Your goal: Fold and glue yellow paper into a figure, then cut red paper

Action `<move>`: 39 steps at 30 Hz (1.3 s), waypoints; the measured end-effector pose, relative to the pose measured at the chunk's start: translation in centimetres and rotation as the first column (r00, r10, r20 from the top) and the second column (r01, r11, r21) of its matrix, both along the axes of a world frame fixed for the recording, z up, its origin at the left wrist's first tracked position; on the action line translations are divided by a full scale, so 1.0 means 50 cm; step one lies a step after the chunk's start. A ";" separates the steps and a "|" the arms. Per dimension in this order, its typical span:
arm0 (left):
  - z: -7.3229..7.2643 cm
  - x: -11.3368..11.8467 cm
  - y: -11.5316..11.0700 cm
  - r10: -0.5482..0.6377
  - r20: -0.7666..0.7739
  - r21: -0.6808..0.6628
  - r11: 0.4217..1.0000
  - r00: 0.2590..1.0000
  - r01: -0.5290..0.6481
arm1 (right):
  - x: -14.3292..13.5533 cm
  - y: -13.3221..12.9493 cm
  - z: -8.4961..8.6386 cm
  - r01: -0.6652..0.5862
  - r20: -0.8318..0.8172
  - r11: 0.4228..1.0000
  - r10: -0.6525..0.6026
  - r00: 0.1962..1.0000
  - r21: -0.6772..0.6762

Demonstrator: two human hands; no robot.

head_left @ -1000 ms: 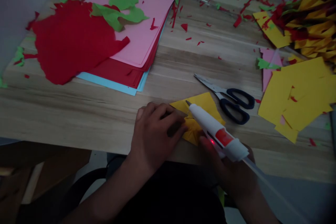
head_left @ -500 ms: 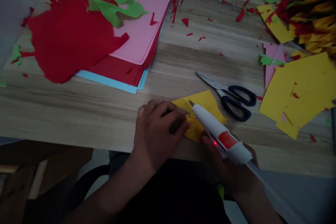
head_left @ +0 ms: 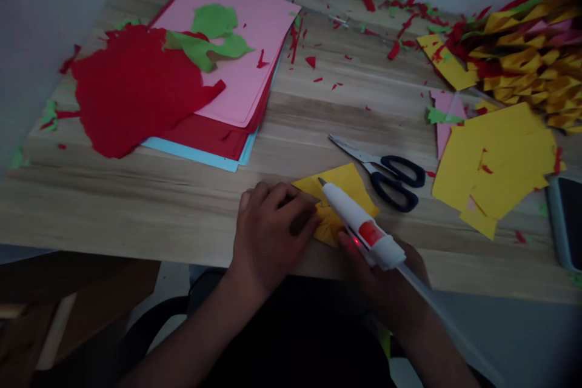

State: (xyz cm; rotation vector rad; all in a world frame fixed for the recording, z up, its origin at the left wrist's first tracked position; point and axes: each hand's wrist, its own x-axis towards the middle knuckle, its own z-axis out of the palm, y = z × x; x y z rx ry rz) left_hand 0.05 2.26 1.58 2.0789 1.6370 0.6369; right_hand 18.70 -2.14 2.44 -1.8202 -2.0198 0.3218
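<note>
My left hand (head_left: 270,233) is closed at the table's front edge, with its thumb and fingertips pinching the left side of a folded yellow paper (head_left: 326,225). A wider yellow sheet (head_left: 350,180) shows beneath and behind the fold. In my right hand (head_left: 400,279) is a white hot glue gun (head_left: 348,206) with an orange patch and a lit red light. Its metal nozzle points up and left, above the yellow sheet. The right thumb is close to the folded paper's lower right edge; whether they touch, I cannot tell. Most right-hand fingers are hidden under the gun.
Dark-handled scissors (head_left: 379,170) lie just beyond the glue gun. Yellow sheets (head_left: 493,157), a phone (head_left: 568,221) and a pile of folded yellow pieces (head_left: 536,66) are on the right. Red crepe paper (head_left: 140,91) covers part of a pink paper stack (head_left: 240,94) on the left.
The camera view has shifted, so the table's things sit further left and mostly lower, and more of the phone shows. Both hands keep nearly the same pose around the yellow paper.
</note>
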 end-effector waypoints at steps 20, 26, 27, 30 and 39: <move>-0.007 0.025 -0.058 -0.251 0.022 0.274 0.933 0.968 0.235 | 0.039 -0.091 -0.004 0.412 -0.395 0.885 -0.465 0.792 -0.217; -0.016 0.037 -0.065 -0.185 -0.110 0.200 0.958 0.977 0.204 | 0.047 -0.078 -0.008 0.386 -0.603 0.894 -0.441 0.665 -0.228; -0.015 0.038 -0.064 -0.180 -0.122 0.205 0.958 0.976 0.202 | 0.050 -0.073 -0.009 0.380 -0.653 0.897 -0.429 0.625 -0.225; -0.014 0.039 -0.061 -0.198 -0.157 0.216 0.949 0.968 0.229 | 0.058 -0.058 -0.010 0.361 -0.765 0.902 -0.403 0.503 -0.238; 0.009 0.023 -0.079 -0.187 -0.365 0.187 0.945 0.912 0.268 | 0.066 -0.083 0.016 0.355 -0.708 0.911 -0.392 0.588 -0.210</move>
